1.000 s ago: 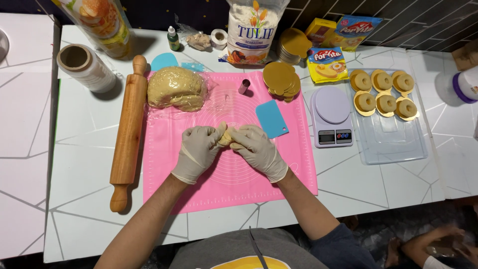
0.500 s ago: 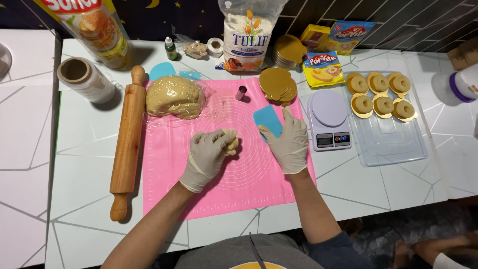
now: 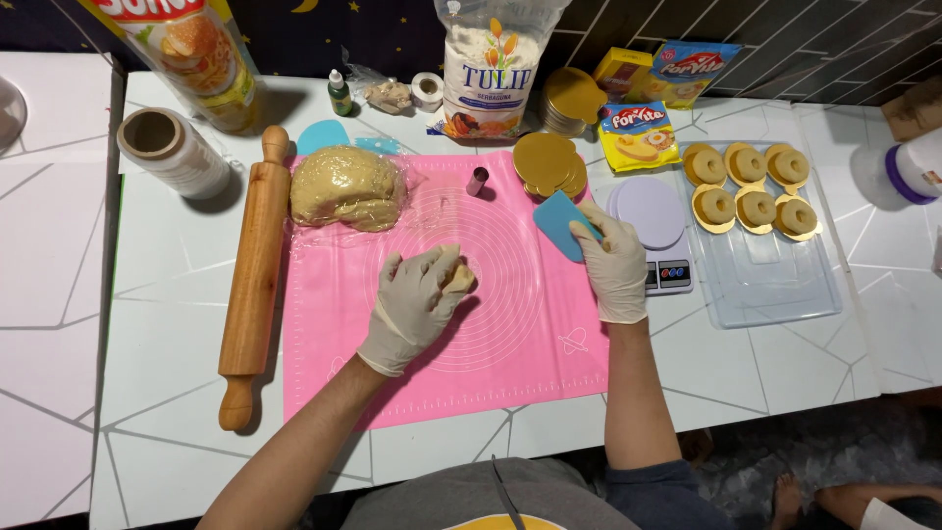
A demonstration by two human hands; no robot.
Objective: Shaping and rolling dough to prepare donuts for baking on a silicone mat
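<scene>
Two gloved hands over the pink mat (image 3: 510, 353). Left hand (image 3: 417, 299) curled around a small lump of dough (image 3: 458, 275), fingers closed on it, wrist bent, held near the mat's middle. Right hand (image 3: 613, 260) reaching to the mat's right edge, fingers gripping a blue scraper (image 3: 559, 221). One wooden rolling pin (image 3: 253, 270) lying left of the mat. One big dough mound (image 3: 345, 186) in plastic wrap at the top left corner. Five ring-shaped pastries (image 3: 751, 182) on gold discs, on a clear tray (image 3: 785, 285). One scale (image 3: 657, 231) just beside the right hand.
</scene>
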